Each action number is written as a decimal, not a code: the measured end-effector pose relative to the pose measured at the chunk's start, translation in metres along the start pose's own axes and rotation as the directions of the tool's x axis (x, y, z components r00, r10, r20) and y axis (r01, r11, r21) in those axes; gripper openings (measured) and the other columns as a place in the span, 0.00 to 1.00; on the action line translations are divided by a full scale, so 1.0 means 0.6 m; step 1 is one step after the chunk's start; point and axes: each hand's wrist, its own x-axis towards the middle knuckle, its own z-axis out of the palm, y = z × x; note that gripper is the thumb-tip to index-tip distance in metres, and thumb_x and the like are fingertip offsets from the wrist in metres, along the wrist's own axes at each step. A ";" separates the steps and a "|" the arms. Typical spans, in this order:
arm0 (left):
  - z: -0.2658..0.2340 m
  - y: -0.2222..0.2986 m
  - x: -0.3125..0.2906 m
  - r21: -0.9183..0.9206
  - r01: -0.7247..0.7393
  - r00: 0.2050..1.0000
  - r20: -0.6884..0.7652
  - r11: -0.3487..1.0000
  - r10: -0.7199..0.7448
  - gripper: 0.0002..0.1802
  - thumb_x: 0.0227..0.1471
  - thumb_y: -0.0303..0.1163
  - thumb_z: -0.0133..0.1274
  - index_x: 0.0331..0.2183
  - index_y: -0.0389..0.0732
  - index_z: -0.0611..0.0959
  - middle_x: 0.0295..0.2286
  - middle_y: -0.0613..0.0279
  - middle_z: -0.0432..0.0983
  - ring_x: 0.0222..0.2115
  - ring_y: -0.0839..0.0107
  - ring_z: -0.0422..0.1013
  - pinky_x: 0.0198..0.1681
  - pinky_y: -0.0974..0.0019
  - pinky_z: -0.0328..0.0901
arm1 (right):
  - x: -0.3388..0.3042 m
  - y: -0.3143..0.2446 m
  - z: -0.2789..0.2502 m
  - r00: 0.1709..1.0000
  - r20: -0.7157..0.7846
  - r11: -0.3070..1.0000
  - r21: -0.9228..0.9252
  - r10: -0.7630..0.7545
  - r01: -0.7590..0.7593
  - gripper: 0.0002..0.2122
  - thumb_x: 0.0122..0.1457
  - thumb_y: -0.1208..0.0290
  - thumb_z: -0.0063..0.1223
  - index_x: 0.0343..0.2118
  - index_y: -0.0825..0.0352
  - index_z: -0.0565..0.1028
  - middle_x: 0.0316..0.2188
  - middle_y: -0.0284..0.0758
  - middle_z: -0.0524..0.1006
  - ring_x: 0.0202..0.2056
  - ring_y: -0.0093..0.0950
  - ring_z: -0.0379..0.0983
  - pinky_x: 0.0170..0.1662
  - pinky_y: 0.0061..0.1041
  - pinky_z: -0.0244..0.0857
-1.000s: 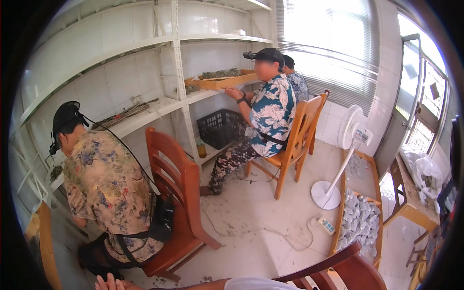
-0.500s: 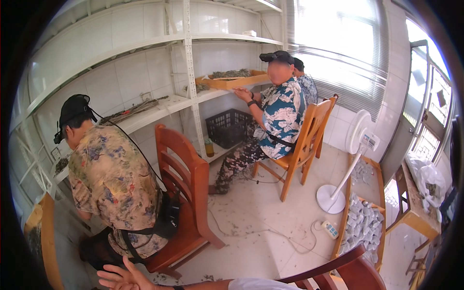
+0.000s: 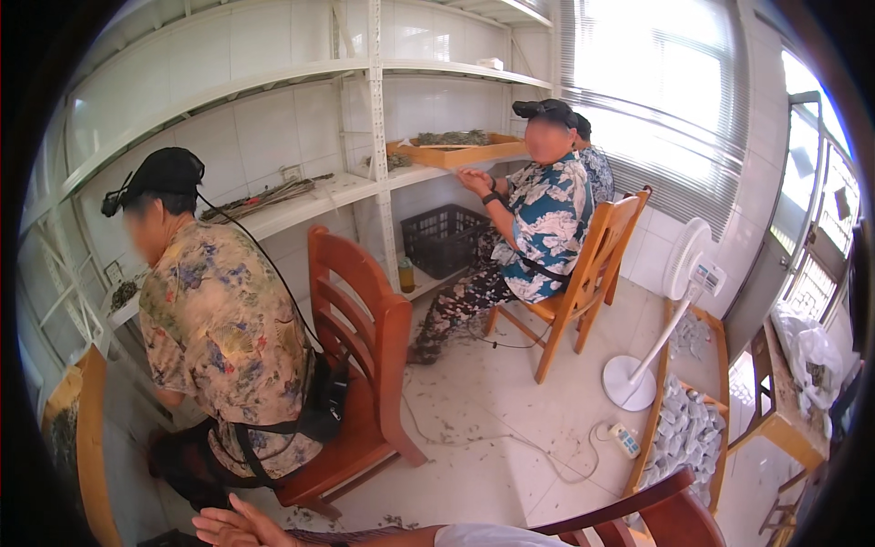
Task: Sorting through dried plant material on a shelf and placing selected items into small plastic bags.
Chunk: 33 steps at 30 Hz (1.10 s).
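At the lower edge, my right hand (image 3: 241,527) is held out to the left. Its fingers are stretched out, with nothing seen in them. A dark band circles the wrist, and a pale sleeve (image 3: 497,536) covers the upper arm. I cannot make out my left hand. Just beyond my hand sits a co-worker (image 3: 228,337) in a floral shirt, on a red-brown wooden chair (image 3: 369,310). To the left of my hand stands a wooden-framed tray (image 3: 91,447) with dark plant bits. Part of a dark container (image 3: 169,539) shows below it.
White shelves (image 3: 346,190) carry dried stalks and a wooden tray (image 3: 447,157). Another co-worker (image 3: 545,210) sits with hands together, a third person behind. A black crate (image 3: 442,242), white fan (image 3: 629,383), power strip (image 3: 626,441), grey packets (image 3: 679,433) and chair back (image 3: 674,510) stand around.
My view has shifted slightly, so the room sits farther right. The near co-worker's head has come up and turned. My right hand's fingers, spread before, look closer together.
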 end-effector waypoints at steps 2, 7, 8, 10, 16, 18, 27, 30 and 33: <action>-0.003 -0.003 -0.004 0.014 0.182 0.982 -0.049 0.983 -0.181 0.19 0.55 0.37 0.49 0.20 0.32 0.72 0.22 0.57 0.71 0.21 0.68 0.65 0.26 0.68 0.61 | -0.003 0.004 0.023 0.999 -0.018 0.998 -0.044 -0.039 0.038 0.28 0.54 0.49 0.50 0.49 0.70 0.67 0.49 0.47 0.69 0.51 0.41 0.65 0.53 0.40 0.62; -0.005 -0.013 0.010 -0.019 0.224 0.964 -0.145 0.974 -0.224 0.19 0.56 0.36 0.47 0.22 0.30 0.73 0.21 0.58 0.71 0.21 0.69 0.65 0.27 0.70 0.62 | 0.019 0.005 0.054 0.996 -0.020 0.991 -0.099 -0.090 0.087 0.21 0.56 0.53 0.50 0.39 0.71 0.74 0.41 0.43 0.75 0.44 0.39 0.72 0.49 0.36 0.66; -0.004 -0.012 0.018 -0.051 0.242 0.951 -0.186 0.969 -0.247 0.19 0.56 0.36 0.47 0.22 0.30 0.73 0.21 0.57 0.72 0.21 0.68 0.66 0.27 0.70 0.62 | 0.021 0.003 0.063 0.995 -0.035 0.989 -0.117 -0.094 0.089 0.20 0.56 0.54 0.50 0.37 0.71 0.75 0.39 0.42 0.76 0.43 0.38 0.72 0.49 0.35 0.66; -0.002 -0.015 0.032 0.024 0.193 0.957 -0.226 0.981 -0.183 0.20 0.56 0.37 0.47 0.21 0.30 0.74 0.21 0.56 0.72 0.20 0.67 0.66 0.26 0.69 0.62 | 0.024 0.000 0.073 0.994 -0.053 0.987 -0.132 -0.100 0.093 0.19 0.57 0.55 0.49 0.35 0.71 0.76 0.38 0.42 0.77 0.43 0.38 0.73 0.48 0.33 0.67; 0.038 -0.154 -0.007 -0.065 0.072 0.817 -0.568 0.995 -0.097 0.15 0.53 0.39 0.51 0.28 0.35 0.79 0.29 0.57 0.75 0.28 0.67 0.70 0.35 0.64 0.65 | 0.031 -0.009 0.111 0.980 0.055 0.935 -0.292 -0.193 0.201 0.22 0.59 0.52 0.43 0.34 0.71 0.77 0.38 0.41 0.77 0.40 0.36 0.73 0.44 0.32 0.67; 0.024 -0.135 0.027 -0.101 0.050 0.767 -0.633 0.994 -0.103 0.15 0.52 0.40 0.51 0.30 0.37 0.80 0.31 0.57 0.75 0.31 0.67 0.71 0.37 0.63 0.66 | 0.054 -0.018 0.087 0.993 0.077 0.971 -0.218 -0.085 0.100 0.24 0.59 0.50 0.42 0.39 0.70 0.75 0.40 0.42 0.76 0.41 0.35 0.72 0.45 0.31 0.66; -0.020 -0.066 0.130 0.103 0.158 0.918 -0.383 0.982 -0.108 0.21 0.54 0.39 0.51 0.16 0.35 0.75 0.18 0.56 0.73 0.17 0.67 0.68 0.21 0.66 0.62 | 0.135 -0.038 0.030 0.977 0.211 0.997 0.051 0.042 -0.054 0.25 0.59 0.51 0.42 0.45 0.73 0.70 0.43 0.47 0.73 0.46 0.41 0.69 0.49 0.38 0.65; -0.022 -0.064 0.126 -0.219 0.351 0.870 -0.283 0.911 -0.403 0.17 0.55 0.37 0.50 0.22 0.34 0.78 0.24 0.58 0.76 0.23 0.68 0.70 0.31 0.62 0.65 | 0.121 -0.055 0.101 0.994 0.105 0.998 0.051 0.037 -0.042 0.24 0.59 0.52 0.42 0.42 0.74 0.72 0.42 0.47 0.74 0.45 0.40 0.70 0.49 0.36 0.65; -0.027 -0.065 0.139 -0.153 0.369 0.878 -0.266 0.916 -0.398 0.13 0.53 0.37 0.52 0.30 0.35 0.80 0.27 0.59 0.75 0.28 0.69 0.70 0.32 0.67 0.66 | 0.120 -0.059 0.127 0.995 0.101 0.991 -0.132 -0.014 0.028 0.24 0.59 0.51 0.42 0.39 0.74 0.74 0.41 0.46 0.74 0.44 0.40 0.71 0.49 0.35 0.65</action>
